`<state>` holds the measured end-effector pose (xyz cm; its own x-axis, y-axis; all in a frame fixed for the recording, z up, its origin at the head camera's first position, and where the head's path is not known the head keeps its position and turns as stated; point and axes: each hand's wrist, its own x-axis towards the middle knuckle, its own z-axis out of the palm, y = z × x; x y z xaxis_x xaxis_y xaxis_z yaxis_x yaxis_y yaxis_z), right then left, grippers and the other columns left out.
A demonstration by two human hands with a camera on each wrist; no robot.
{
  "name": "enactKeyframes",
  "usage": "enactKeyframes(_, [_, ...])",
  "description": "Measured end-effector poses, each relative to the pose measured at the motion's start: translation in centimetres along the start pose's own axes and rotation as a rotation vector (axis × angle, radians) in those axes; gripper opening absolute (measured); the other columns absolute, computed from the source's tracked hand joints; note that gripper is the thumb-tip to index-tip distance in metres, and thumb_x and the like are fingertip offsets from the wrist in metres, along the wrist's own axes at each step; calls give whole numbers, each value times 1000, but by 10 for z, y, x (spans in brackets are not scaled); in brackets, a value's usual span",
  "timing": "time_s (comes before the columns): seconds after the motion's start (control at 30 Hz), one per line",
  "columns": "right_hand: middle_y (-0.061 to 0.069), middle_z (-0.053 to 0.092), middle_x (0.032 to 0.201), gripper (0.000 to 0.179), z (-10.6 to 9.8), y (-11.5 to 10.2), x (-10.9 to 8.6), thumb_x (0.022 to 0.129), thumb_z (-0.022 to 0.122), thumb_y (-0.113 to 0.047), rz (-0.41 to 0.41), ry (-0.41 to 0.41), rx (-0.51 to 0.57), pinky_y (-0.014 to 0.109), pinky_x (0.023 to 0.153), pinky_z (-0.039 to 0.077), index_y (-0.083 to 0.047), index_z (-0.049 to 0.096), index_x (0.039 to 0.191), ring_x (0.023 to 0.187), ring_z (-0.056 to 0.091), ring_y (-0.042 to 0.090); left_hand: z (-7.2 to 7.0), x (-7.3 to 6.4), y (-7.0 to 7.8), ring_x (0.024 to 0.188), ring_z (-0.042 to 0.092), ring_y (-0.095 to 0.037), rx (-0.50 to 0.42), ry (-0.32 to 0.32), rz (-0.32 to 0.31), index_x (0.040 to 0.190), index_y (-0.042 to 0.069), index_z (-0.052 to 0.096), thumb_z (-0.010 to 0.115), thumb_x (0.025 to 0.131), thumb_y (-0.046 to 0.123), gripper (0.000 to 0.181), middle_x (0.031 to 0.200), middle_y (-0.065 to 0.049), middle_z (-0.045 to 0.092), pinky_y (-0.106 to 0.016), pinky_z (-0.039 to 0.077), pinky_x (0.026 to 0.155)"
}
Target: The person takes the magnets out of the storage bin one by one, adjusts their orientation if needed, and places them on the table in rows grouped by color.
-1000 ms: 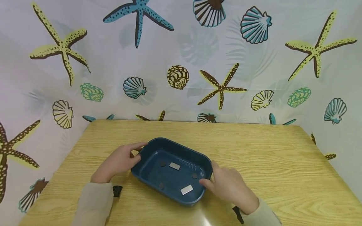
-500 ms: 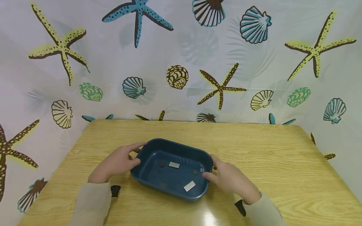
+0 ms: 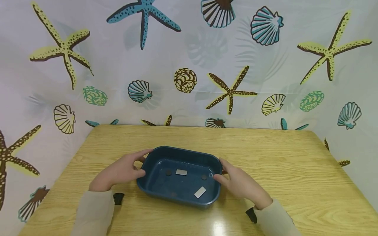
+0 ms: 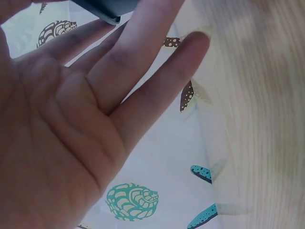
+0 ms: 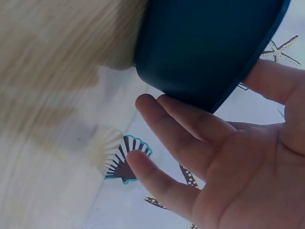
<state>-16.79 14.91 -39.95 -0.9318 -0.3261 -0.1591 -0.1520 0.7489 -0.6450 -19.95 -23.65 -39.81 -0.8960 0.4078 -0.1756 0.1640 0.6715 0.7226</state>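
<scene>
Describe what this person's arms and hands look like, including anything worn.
The left sleeve and right sleeve are pale beige and long, with no clear markings. A small black piece shows by the left wrist, and a similar dark piece by the right, perhaps camera mounts. The left hand and right hand wear no gloves.

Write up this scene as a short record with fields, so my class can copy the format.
Container: blue dish, rectangular with rounded corners
Contents: two silvery rectangular pieces, two dark round pieces; a fainter spot is unclear
Hands: left hand holds its left end, right hand its right
Surface: wood-grain table
Backdrop: white cloth printed with shells and starfish
</scene>
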Motion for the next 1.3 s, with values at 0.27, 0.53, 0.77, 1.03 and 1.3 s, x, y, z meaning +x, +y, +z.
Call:
enactKeyframes(0.27, [23, 55, 150, 65, 3, 3, 4, 109, 53, -32, -14, 16, 16, 56, 114, 44, -7, 27, 163, 136, 58, 38, -1, -2, -1, 61, 54, -17, -14, -40, -15, 164, 11, 25, 62, 89, 6, 83, 143, -33, 51, -30, 44, 59])
enactKeyframes(0.53, [24, 50, 155, 62, 6, 8, 8, 110, 50, -29, -38, 40, 65, 58, 114, 44, -8, 27, 163, 139, 55, 40, -1, -2, -1, 63, 55, -20, -41, -63, -37, 164, 12, 21, 62, 88, 5, 87, 144, -34, 49, -31, 44, 60])
enactKeyframes(0.77, [22, 46, 159, 61, 6, 15, 15, 110, 49, -30, -48, 38, 86, 58, 116, 42, -9, 27, 164, 142, 51, 41, -1, -1, -1, 77, 65, -21, -53, -78, -56, 164, 12, 18, 63, 89, 6, 87, 146, -34, 47, -34, 47, 69])
enactKeyframes(1.03, [22, 51, 155, 63, 4, 17, 17, 110, 49, -35, -72, 46, 63, 58, 114, 44, -11, 27, 164, 140, 54, 40, -3, -2, 2, 77, 66, -24, -77, -103, -59, 164, 12, 16, 63, 91, 8, 87, 147, -35, 45, -35, 48, 71])
enactKeyframes(1.3, [17, 57, 150, 74, -8, 9, 6, 105, 57, -44, -39, 35, -49, 56, 110, 48, -13, 26, 164, 135, 60, 36, -5, -5, 3, 103, 74, -29, 28, -32, -24, 162, 7, 24, 64, 103, 29, 75, 148, -32, 49, -39, 58, 83])
